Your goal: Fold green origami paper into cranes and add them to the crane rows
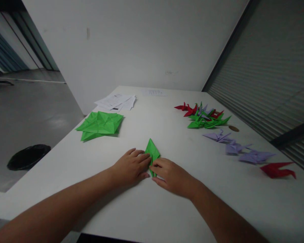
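Observation:
A narrow, folded green paper (152,150) lies on the white table in front of me, its pointed tip facing away. My left hand (133,166) rests on the table with its fingers apart, the fingertips pressing the paper's left edge. From the right, my right hand (168,173) pinches the lower part of the same paper between thumb and fingers. The near end of the paper is partly hidden by my fingers.
Creased green sheets (101,123) lie at the left, with printed papers (116,101) behind. Red, green and purple folded cranes (205,116) pile up at the back right; purple cranes (255,156) and a red one (276,170) sit nearer. A black bin (27,157) stands left of the table (147,209).

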Action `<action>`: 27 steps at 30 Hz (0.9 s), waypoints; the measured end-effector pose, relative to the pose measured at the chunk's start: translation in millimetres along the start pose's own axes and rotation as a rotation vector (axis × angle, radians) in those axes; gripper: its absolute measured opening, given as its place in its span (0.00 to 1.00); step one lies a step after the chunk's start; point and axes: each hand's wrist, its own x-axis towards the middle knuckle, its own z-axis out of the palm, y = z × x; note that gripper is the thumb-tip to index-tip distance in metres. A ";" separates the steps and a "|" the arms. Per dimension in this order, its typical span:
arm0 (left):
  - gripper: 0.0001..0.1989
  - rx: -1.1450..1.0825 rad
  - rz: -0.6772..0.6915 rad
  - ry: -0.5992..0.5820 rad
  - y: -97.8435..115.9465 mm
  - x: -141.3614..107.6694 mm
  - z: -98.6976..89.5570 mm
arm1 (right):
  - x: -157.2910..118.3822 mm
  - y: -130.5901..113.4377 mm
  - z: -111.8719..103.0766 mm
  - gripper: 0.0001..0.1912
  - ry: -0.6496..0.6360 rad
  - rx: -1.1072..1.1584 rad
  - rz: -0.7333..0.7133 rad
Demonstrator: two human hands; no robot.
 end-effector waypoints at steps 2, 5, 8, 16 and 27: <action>0.29 0.009 -0.008 0.007 -1.0 0.2 1.1 | 0.0 0.4 -1.2 0.10 -0.003 0.008 -0.003; 0.27 0.005 0.008 0.020 -2.6 0.0 3.4 | -1.6 3.0 -5.0 0.11 -0.010 0.044 -0.019; 0.26 -0.027 0.031 0.031 -3.2 0.5 5.2 | -3.9 6.9 -9.1 0.12 0.006 0.049 -0.045; 0.28 -0.131 0.078 -0.019 -3.5 3.8 5.2 | -8.1 11.0 -5.6 0.17 0.006 0.018 -0.096; 0.25 -0.155 0.132 -0.016 -11.2 2.5 5.2 | -10.7 9.2 -16.2 0.11 -0.087 0.019 -0.070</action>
